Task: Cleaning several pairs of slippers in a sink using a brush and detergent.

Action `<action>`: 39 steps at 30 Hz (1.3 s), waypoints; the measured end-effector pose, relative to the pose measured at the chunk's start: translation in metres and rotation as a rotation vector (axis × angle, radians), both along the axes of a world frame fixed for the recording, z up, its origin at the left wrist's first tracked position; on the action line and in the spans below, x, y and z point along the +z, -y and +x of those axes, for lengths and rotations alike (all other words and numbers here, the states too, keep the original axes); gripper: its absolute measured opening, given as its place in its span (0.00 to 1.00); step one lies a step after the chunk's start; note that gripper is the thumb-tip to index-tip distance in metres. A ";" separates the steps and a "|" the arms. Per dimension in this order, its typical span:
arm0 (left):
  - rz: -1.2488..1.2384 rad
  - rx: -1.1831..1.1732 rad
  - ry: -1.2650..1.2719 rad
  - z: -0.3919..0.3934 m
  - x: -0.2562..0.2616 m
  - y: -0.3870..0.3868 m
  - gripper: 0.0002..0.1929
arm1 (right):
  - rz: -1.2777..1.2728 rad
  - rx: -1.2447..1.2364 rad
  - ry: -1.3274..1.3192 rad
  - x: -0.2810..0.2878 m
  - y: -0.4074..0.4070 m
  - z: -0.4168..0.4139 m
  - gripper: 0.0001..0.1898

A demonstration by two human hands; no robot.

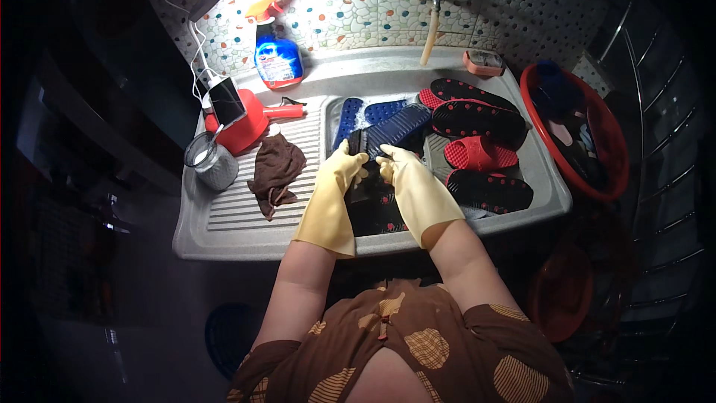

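Observation:
Both hands wear cream rubber gloves over the sink basin [331, 109]. My left hand [338, 170] grips a dark scrubbing brush [356, 141], its bristles against the near end of a blue slipper [398, 127]. My right hand [401, 168] holds that slipper by its lower edge, with the ridged sole facing up. Behind it, two more blue slipper pieces [349, 115] with holes lie in whitish suds. Black soles with red dots [386, 226] lie in the basin below my hands. To the right are black-soled slippers [475, 117] and a red slide [481, 154].
On the ribbed drainboard [235, 215] are a brown cloth [279, 165], a glass jar [215, 165], and a red dipper [246, 131] under a phone [226, 102]. A blue spray bottle [278, 61], soap dish [482, 62] and hosed tap [433, 17] stand behind; a red tub [612, 140] is right.

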State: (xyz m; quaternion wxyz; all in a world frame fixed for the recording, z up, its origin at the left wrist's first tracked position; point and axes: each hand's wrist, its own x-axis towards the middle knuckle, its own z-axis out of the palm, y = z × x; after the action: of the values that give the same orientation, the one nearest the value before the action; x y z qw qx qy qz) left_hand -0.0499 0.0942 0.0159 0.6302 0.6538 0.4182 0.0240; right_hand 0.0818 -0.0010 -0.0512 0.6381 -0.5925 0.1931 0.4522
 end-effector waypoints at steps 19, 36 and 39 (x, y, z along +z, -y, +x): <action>-0.283 -0.279 0.165 0.004 0.012 0.025 0.21 | 0.457 -0.019 0.122 -0.040 -0.010 0.027 0.21; 0.771 -0.308 -0.336 0.035 0.058 0.073 0.29 | -0.308 0.001 0.427 0.047 0.014 -0.009 0.28; 0.716 -0.652 -0.338 0.048 0.068 0.112 0.28 | -0.316 -0.101 0.235 0.021 0.039 0.029 0.31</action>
State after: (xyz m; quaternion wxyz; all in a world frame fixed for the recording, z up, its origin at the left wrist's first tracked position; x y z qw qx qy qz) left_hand -0.0022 -0.0180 0.0841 0.2648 0.9199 0.2542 -0.1383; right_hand 0.1104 -0.0402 -0.0303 0.5771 -0.7235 0.2154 0.3116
